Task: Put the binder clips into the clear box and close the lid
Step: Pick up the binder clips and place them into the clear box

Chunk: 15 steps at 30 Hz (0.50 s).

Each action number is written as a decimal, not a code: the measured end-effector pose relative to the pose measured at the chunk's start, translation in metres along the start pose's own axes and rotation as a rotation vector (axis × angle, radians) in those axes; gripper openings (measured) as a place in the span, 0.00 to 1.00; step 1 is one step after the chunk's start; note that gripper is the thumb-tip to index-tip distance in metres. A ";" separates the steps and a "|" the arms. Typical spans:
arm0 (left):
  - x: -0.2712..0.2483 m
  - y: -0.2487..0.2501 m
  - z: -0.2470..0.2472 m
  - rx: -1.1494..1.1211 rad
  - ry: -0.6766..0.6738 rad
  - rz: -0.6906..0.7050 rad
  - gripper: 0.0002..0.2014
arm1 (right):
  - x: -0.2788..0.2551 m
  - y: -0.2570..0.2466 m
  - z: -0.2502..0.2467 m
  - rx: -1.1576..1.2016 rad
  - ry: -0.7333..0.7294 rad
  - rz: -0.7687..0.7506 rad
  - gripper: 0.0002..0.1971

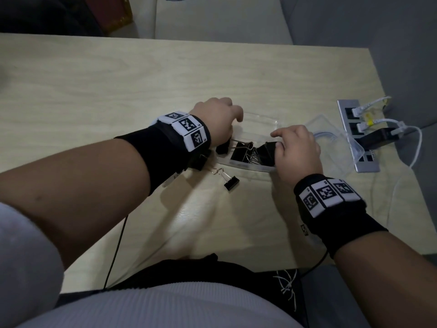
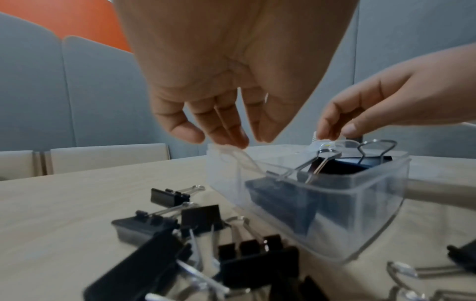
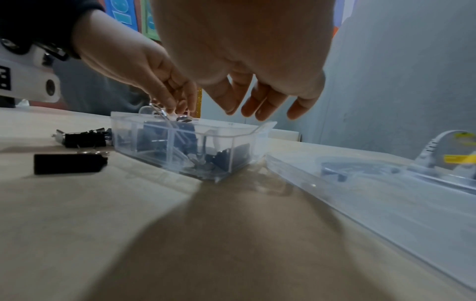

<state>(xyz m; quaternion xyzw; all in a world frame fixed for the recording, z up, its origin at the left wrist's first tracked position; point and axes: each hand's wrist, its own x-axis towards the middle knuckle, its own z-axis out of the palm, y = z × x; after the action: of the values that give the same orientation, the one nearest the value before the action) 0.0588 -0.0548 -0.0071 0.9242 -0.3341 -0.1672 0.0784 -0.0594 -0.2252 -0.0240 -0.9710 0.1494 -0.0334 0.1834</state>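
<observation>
The clear box [image 1: 254, 129], holding binder clips [image 1: 250, 152], is flanked by the empty, slack-fingered left hand [image 1: 217, 119] at nine o'clock and right hand [image 1: 298, 150] at three; nothing is held.

A pale wood table [image 1: 118, 74] carries an open clear box [image 1: 260, 121], its lid [image 1: 335, 147] just right of it, loose black clips [image 1: 231, 183] at the box's left, and a socket strip [image 1: 369, 164] beside the right edge.
</observation>
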 end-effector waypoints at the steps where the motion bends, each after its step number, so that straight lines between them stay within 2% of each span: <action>1: -0.002 -0.001 0.000 0.036 -0.023 0.010 0.20 | -0.001 0.002 -0.001 0.004 0.000 -0.001 0.14; 4: -0.008 -0.004 0.002 0.112 -0.072 0.065 0.19 | -0.006 0.003 -0.001 0.001 -0.006 -0.046 0.14; 6: -0.013 -0.010 0.000 0.044 -0.032 0.052 0.18 | -0.014 -0.003 0.001 0.011 0.043 -0.122 0.13; 8: -0.020 -0.019 -0.002 -0.057 0.038 0.003 0.16 | -0.026 -0.015 0.005 0.063 0.053 -0.264 0.11; 10: -0.028 -0.030 -0.004 -0.129 0.074 -0.051 0.15 | -0.039 -0.027 0.012 0.100 -0.053 -0.453 0.09; 12: -0.035 -0.040 -0.005 -0.154 0.038 -0.111 0.14 | -0.049 -0.037 0.022 0.025 -0.208 -0.584 0.12; 14: -0.044 -0.045 -0.002 -0.117 -0.038 -0.184 0.18 | -0.055 -0.043 0.032 -0.122 -0.338 -0.581 0.18; 15: -0.049 -0.047 0.001 -0.083 -0.092 -0.219 0.24 | -0.057 -0.045 0.037 -0.181 -0.380 -0.540 0.21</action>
<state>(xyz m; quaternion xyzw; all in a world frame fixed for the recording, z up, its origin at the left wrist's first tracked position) 0.0505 0.0128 -0.0079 0.9425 -0.2274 -0.2306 0.0825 -0.0967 -0.1547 -0.0424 -0.9767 -0.1478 0.1141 0.1056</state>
